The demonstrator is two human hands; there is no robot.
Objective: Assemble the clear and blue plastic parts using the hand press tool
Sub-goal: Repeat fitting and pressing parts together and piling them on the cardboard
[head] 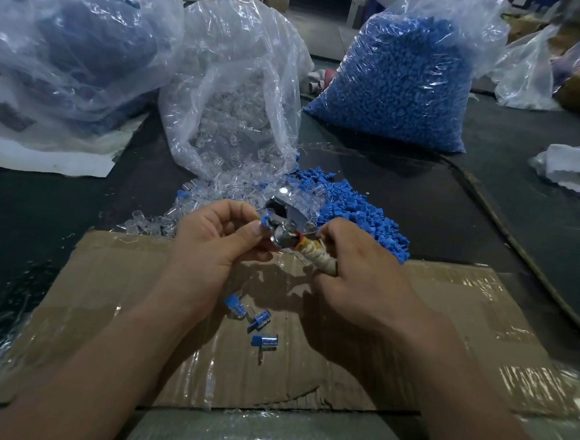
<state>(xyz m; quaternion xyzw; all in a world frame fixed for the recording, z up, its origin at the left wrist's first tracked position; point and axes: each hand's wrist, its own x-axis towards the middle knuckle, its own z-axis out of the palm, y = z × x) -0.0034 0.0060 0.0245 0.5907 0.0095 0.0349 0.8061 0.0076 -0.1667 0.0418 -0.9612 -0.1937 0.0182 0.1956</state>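
While three joined pieces [261,319] already lay near the middle of the cardboard sheet [105,292], the job looked barely begun. Above the sheet's far edge both hands were busy with what seemed a fourth. The left hand [219,235] pinched a blue part [265,222] between thumb and fingertips, holding it against the shiny head of the press tool [286,230]. The right hand [357,269] had its fingers curled round the tool's taped handle. Whether a clear part already sat in the tool could not be told, nor whether the squeeze had been made. Just beyond the sheet's far edge lay a loose heap of clear parts [165,221] and, to its right, a heap of blue parts [361,214]. Farther beyond the sheet stood a clear-part bag [234,113] and a blue-part bag [401,83], both well filled, so by far the greater share of the work seemed left.
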